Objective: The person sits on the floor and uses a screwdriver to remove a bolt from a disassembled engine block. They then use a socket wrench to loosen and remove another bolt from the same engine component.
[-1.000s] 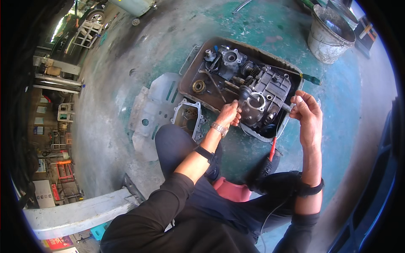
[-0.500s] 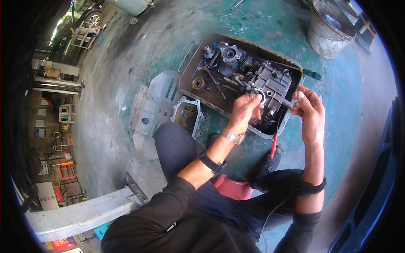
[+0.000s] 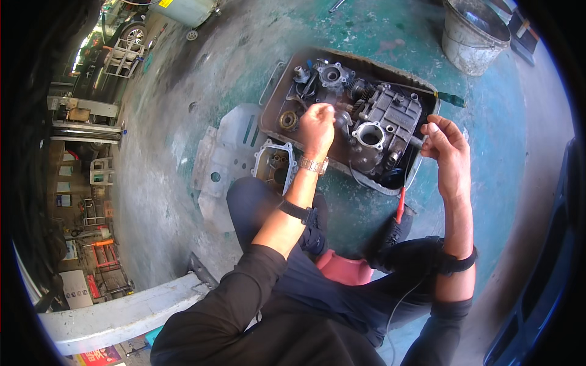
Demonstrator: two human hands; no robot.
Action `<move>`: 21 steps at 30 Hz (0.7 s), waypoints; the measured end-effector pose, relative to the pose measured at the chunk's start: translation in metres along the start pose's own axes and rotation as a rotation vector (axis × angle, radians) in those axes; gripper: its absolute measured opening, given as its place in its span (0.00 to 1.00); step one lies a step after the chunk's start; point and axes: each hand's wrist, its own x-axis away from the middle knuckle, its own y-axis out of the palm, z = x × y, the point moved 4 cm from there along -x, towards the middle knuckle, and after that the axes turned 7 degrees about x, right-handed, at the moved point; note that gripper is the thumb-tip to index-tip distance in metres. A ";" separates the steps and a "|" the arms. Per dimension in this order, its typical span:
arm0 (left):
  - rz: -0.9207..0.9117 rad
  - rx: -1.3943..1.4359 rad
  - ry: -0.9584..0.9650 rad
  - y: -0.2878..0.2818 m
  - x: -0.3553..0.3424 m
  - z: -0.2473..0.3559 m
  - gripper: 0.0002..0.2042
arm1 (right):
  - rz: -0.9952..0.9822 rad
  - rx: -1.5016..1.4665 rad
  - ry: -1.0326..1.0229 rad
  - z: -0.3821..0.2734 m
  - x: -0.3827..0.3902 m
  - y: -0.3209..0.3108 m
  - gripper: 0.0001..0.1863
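**Worn green floor, loaded tray**

We see a worn floor (image 3: 165,183), its green paint rubbed to grey in broad patches. On it we find a brown metal tray (image 3: 285,93), where a grey gearbox casing (image 3: 394,110), a flanged housing (image 3: 334,74) and a brass-coloured ring gear (image 3: 288,120) lie. To its left we have a slotted metal plate (image 3: 229,146), with an open metal cover (image 3: 264,166) just beside it. Farther off stand a stained bucket (image 3: 467,53) and a wheeled tank (image 3: 188,11).
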 end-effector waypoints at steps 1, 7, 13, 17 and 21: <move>0.054 0.044 0.014 -0.003 0.001 0.000 0.05 | 0.004 -0.004 0.000 0.000 0.000 -0.001 0.21; 0.194 0.114 0.085 -0.012 -0.002 0.007 0.03 | 0.009 -0.001 -0.005 0.000 0.000 -0.004 0.20; 0.060 -0.431 0.194 -0.019 -0.014 0.004 0.10 | -0.005 -0.040 -0.014 0.001 0.000 -0.004 0.20; 0.041 -0.365 0.198 -0.018 -0.017 -0.005 0.12 | -0.004 -0.047 -0.016 0.000 0.000 -0.004 0.20; 0.043 -0.155 0.115 -0.019 -0.019 -0.012 0.12 | -0.001 -0.045 -0.019 0.000 0.001 -0.005 0.20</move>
